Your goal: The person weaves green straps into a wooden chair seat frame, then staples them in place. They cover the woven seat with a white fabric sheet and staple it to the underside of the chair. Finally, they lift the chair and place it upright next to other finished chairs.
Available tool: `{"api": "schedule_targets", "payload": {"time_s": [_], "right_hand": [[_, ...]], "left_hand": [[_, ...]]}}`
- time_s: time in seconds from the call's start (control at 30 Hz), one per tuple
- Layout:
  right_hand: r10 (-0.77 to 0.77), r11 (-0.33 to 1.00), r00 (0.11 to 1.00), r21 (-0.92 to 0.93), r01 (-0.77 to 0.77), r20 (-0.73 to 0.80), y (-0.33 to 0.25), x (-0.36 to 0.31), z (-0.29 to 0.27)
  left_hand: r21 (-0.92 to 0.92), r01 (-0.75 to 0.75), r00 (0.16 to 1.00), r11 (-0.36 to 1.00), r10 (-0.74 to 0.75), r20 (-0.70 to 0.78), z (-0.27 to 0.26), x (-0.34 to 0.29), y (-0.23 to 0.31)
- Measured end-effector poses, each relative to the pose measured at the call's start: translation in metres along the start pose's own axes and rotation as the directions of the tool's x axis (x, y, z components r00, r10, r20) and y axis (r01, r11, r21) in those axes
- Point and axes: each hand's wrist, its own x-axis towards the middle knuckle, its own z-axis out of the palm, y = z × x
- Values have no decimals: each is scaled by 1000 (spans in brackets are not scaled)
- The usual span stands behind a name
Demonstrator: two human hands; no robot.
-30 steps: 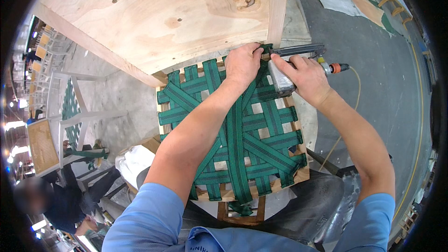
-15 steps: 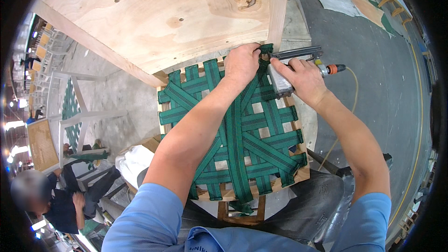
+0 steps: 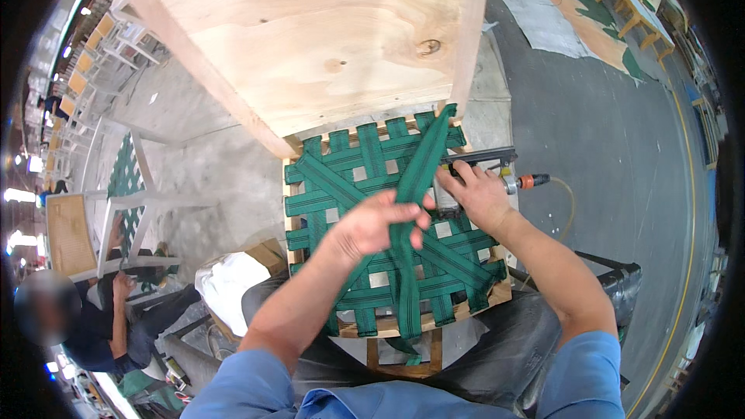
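Within left hand [image 3: 376, 226], green strap [image 3: 426, 161], webbed seat [image 3: 318, 203] beneath

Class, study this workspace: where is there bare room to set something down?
Right: grey floor between the hose and the yellow line. Left: pale floor between the white chair and the webbed seat. Crowded: the webbed seat itself, where the left hand, strap, right hand and air tool cluster.

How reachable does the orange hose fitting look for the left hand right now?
Probably not directly: the left hand holds a green strap, and the right hand, on the air tool, sits between it and the orange hose fitting.
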Motion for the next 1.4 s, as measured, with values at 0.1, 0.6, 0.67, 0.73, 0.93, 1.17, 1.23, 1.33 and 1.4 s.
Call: {"api": "schedule_targets", "payload": {"time_s": [0.1,0.6,0.67,0.73,0.93,1.17,1.23,1.33,1.4], "right_hand": [[65,997,995,56,-61,-72,-6,-1,11],[208,978,978,-5,-208,4,-39,11,9],[206,978,979,-14,-206,4,-40,15,11],[194,981,981,-23,-194,1,-40,13,12],[198,980,980,-21,-197,29,-47,19,13],[245,970,963,-32,-243,115,-56,23,11],[247,969,961,-34,-245,121,-58,27,5],[277,961,948,-47,-273,156,-65,34,-5],[293,956,941,-65,-286,171,-77,37,-15]], "left_hand": [[-154,-29,998,988,38,56,31,-23,-41],[927,335,523,167,786,-331,-157,-113,108],[895,412,449,170,817,-362,-169,-110,105],[911,369,405,184,851,-335,-182,-104,93],[955,60,304,289,906,-293,-210,-88,82],[934,-50,374,353,874,-310,-229,-97,89],[936,-66,360,346,883,-302,-236,-98,90],[928,-71,379,367,870,-315,-238,-99,89],[919,-46,409,391,847,-339,-238,-98,90]]}}
